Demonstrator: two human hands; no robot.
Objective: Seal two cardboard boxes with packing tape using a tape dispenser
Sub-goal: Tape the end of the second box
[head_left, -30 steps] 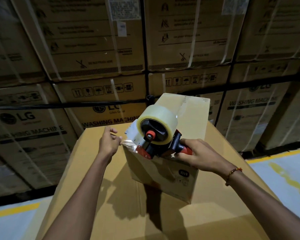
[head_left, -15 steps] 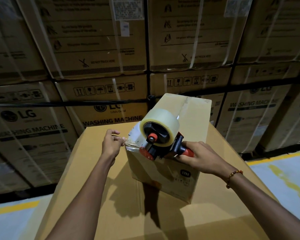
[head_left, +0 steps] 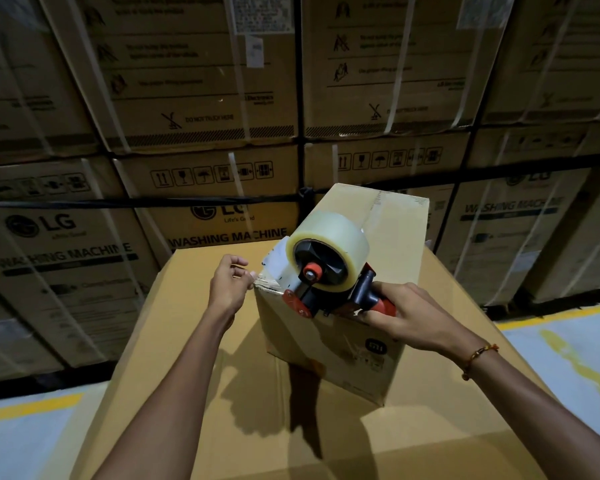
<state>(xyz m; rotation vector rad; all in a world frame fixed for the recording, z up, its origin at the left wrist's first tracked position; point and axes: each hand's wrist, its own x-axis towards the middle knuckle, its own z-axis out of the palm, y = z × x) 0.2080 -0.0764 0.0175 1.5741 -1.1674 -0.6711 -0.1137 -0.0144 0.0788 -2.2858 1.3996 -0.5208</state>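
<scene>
Two plain brown boxes are present, one upon the other: a small cardboard box, oblong and sharp-edged, with a smooth matte face and a small dark square logo on its near side, stands on the flat top of a large cardboard box, whose flap seam shows as a straight line running toward the viewer. A tape dispenser rests on the small box's top at the near edge; its frame is black plastic with red parts, and a red cap sits at the centre of the spool. It carries a tape roll, a thick glossy cylinder of clear, pale yellowish film. The right hand is clamped round the dispenser's red handle, fingers wrapped about it; a thin beaded bracelet circles that wrist. From the roll a tape strip runs leftward over the box top to the near left corner, shiny along its length and wrinkled at its end. The left hand has its fingers curled, thumb and fingertips closed together on the strip's crinkled end right at that corner. A glossy band runs lengthwise along the small box's top toward its far end. Behind stands a wall of stacked cartons, printed with washing-machine lettering and handling symbols, bound with pale flat straps and dark bands. The floor is pale and smooth, crossed by a yellow painted line.
</scene>
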